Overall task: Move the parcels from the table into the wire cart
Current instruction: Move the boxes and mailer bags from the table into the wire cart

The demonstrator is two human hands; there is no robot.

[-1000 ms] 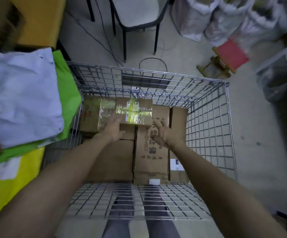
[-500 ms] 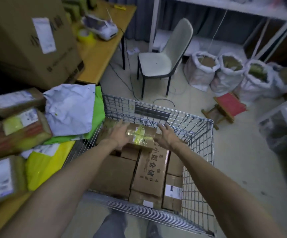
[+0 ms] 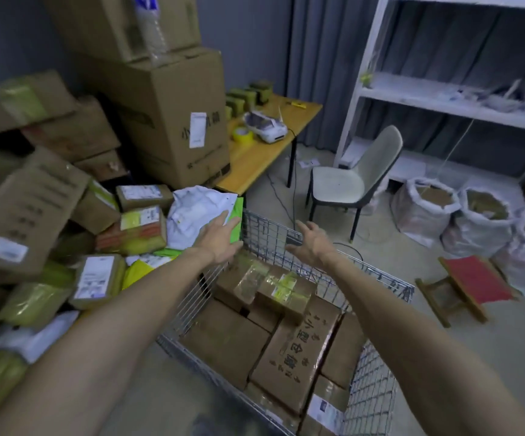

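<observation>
The soft white bag (image 3: pixel 196 212) on the table (image 3: pixel 273 152), at 10 o'clock from the wire cart (image 3: pixel 376 401), looks light and slippery, so grab its edge; the left hand (image 3: pixel 220 237) and right hand (image 3: pixel 313 245) have straight, open fingers, holding nothing.

The table (image 3: pixel 262 157) carries stacked boxes (image 3: pixel 167 121), a tape roll (image 3: pixel 243 134), a white printer (image 3: pixel 266 125) and a heap of parcels (image 3: pixel 96 280). The cart (image 3: pixel 267 234) stands just beside it on the floor (image 3: pixel 491 357).

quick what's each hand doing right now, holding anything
Left hand: open, straight fingers over the white bag, gripping nothing.
Right hand: open, fingers spread above the wire cart, holding nothing.
</observation>
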